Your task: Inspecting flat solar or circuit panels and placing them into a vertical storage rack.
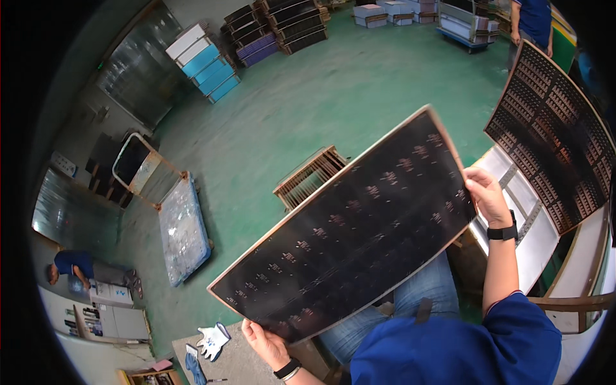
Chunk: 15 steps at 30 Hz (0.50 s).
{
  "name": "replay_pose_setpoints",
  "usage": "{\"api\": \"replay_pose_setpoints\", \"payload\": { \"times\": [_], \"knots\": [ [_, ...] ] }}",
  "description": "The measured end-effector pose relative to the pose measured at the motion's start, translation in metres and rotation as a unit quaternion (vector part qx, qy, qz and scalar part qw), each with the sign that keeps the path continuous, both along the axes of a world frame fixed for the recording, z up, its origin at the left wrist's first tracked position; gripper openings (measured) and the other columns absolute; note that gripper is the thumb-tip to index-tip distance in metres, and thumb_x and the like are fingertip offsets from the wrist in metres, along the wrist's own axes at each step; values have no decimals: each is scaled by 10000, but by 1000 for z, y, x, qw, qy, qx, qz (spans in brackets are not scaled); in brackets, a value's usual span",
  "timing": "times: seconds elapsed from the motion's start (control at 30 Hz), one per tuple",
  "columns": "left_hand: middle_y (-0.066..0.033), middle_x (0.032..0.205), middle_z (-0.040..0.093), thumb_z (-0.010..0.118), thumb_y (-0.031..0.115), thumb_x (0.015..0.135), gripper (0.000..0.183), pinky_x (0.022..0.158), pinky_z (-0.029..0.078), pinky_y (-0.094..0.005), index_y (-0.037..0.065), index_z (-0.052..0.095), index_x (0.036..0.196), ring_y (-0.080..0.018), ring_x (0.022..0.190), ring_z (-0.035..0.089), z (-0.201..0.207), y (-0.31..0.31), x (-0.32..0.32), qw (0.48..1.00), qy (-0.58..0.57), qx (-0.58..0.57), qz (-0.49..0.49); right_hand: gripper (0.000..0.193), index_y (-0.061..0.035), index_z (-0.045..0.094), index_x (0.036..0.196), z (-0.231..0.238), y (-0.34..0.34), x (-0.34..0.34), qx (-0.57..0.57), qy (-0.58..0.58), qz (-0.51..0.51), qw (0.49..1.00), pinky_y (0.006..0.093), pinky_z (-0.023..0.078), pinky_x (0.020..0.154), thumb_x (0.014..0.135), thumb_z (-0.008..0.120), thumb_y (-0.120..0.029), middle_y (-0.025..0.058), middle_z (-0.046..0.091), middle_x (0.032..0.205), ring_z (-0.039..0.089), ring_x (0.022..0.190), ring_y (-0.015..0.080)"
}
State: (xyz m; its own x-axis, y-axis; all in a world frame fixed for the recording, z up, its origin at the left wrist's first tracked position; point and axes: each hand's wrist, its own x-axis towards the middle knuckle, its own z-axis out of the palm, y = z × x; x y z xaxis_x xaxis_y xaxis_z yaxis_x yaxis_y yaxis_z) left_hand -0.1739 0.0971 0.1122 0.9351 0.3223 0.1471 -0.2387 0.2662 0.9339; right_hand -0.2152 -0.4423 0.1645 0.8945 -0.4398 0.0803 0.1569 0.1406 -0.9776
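I hold a large black circuit board panel [346,240] with a pale copper-coloured rim and rows of small markings, tilted across in front of my lap. My left hand [266,346] grips its lower left corner, thumb on the face. At the opposite, right end, my right hand [489,196] pinches the edge, a dark band on its wrist. Fingers behind the panel are hidden. Beyond my right hand, a second dark panel [555,138] with dense copper-coloured patterns leans upright by a white surface [536,250].
A slatted rack [311,178] stands on the green floor past the panel. Gloves [213,340] lie on a grey bench [240,366] at lower left. Farther left is a flat trolley [183,228]. Stacked boxes [208,67] line the back; one person [532,22] is far right, another [77,264] far left.
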Motion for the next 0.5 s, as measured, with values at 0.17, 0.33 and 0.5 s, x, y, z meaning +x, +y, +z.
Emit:
{"api": "replay_pose_setpoints", "payload": {
  "times": [0.17, 0.33, 0.5],
  "knots": [
    [-138, 1274, 510, 524, 131, 919, 112, 1026, 370, -416, 81, 525, 1019, -257, 1196, 476, 6, -9, 4, 994, -49, 18, -96, 21, -85, 580, 903, -25, -7, 20, 137, -157, -90, 974, 370, 383, 1030, 883, 579, -90, 85, 569, 1178, 517, 1126, 188],
    [-137, 1225, 531, 621, 102, 863, 302, 911, 489, -386, 52, 502, 1137, -228, 1127, 529, 19, -38, 1, 995, 32, -45, -85, 343, -82, 462, 1210, -50, -13, 41, 273, -267, 164, 910, 298, 569, 755, 897, 568, -171, 150, 579, 1091, 627, 923, 205],
    [-103, 1092, 597, 572, 54, 892, 222, 838, 519, -307, 42, 521, 1108, -189, 979, 603, 2, -18, -4, 982, 77, -119, -121, 350, -103, 443, 1261, -41, 17, 25, 346, -230, 9, 910, 328, 573, 756, 925, 523, -156, 133, 578, 1112, 624, 942, 206]
  ]
}}
